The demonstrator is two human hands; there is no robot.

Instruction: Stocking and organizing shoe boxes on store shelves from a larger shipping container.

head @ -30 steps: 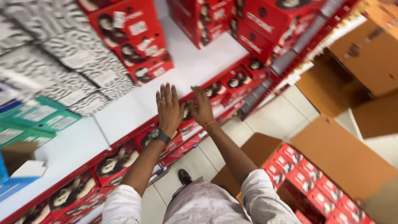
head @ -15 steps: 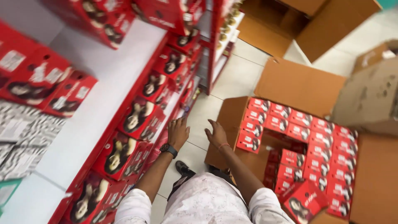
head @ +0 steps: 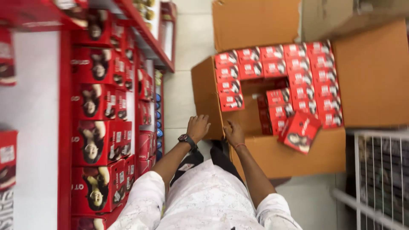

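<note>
My left hand (head: pixel 198 127), with a dark watch on its wrist, hangs empty with loosely spread fingers just left of an open cardboard carton (head: pixel 207 91). My right hand (head: pixel 233 132), a thin band on its wrist, is empty too and reaches over the carton's near edge. The carton holds several small red boxes (head: pixel 298 72) packed in rows, with a gap in the middle. One red box (head: pixel 300 131) lies tilted at the carton's near right corner.
A red shelf unit (head: pixel 102 110) on the left is stacked with several red boxes showing printed portraits. A second cardboard box (head: pixel 251 21) stands beyond the carton. A white wire rack (head: pixel 375 179) is at the lower right. Pale floor tiles (head: pixel 183 93) run between shelf and carton.
Both hands have come down from the shelf boxes to the carton's near edge. The view has swung from the shelf to the carton on the floor.
</note>
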